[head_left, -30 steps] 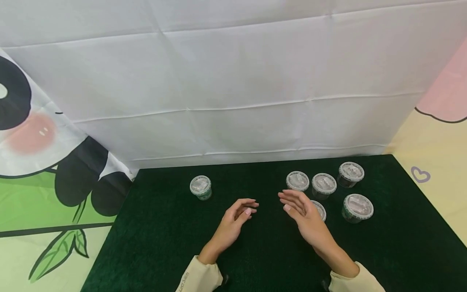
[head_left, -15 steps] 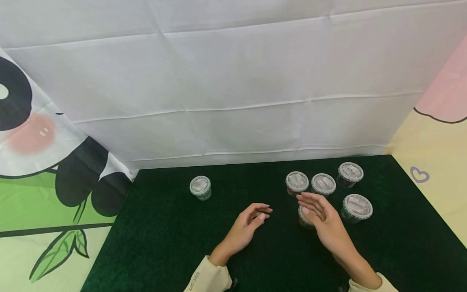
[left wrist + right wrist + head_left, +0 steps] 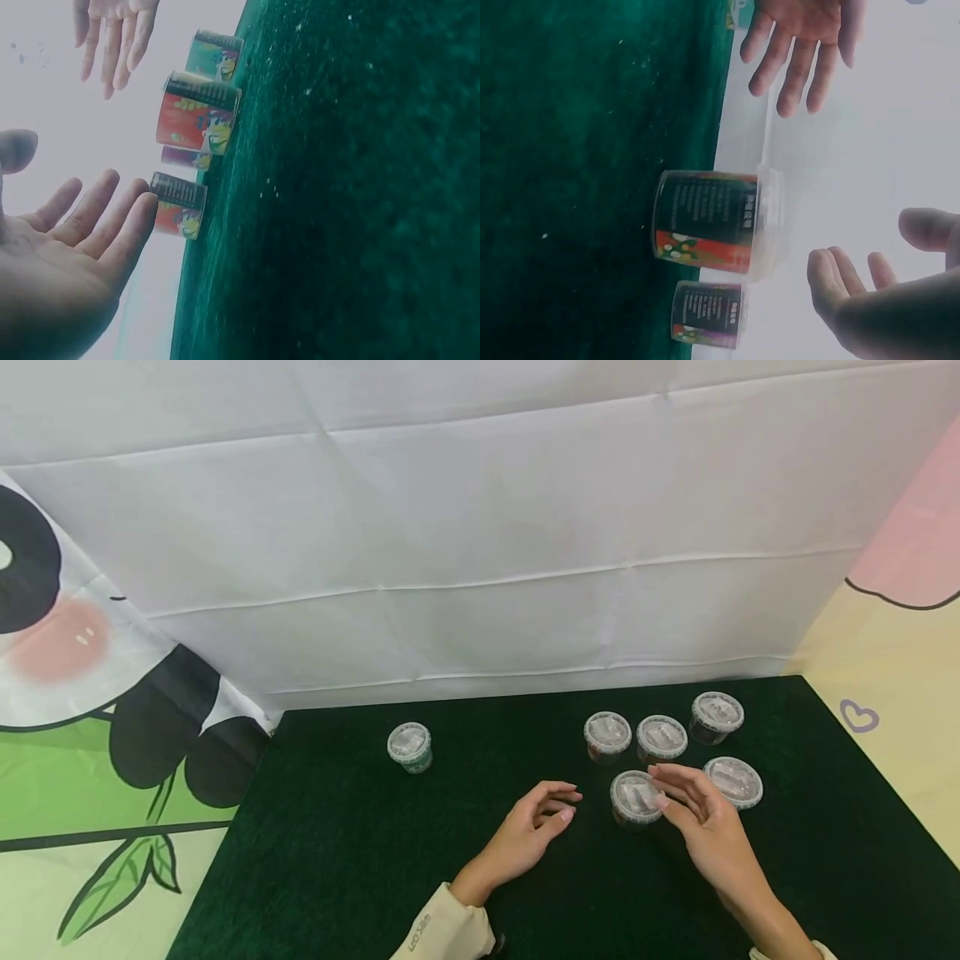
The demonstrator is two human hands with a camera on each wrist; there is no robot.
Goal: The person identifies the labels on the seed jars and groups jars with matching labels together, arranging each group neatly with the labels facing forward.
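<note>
Right of centre in head view, apparently at approach, with empty, loose-fingered right hand (image 3: 705,827) and left hand (image 3: 527,837) flanking lowest lidded tub (image 3: 633,797), likely needing to curl round it next.

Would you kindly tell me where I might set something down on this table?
The table is bare between the lone tub and the five clustered tubs, and in front of the lone tub, left of the left hand. It is crowded near the right hand, amid those five.
</note>
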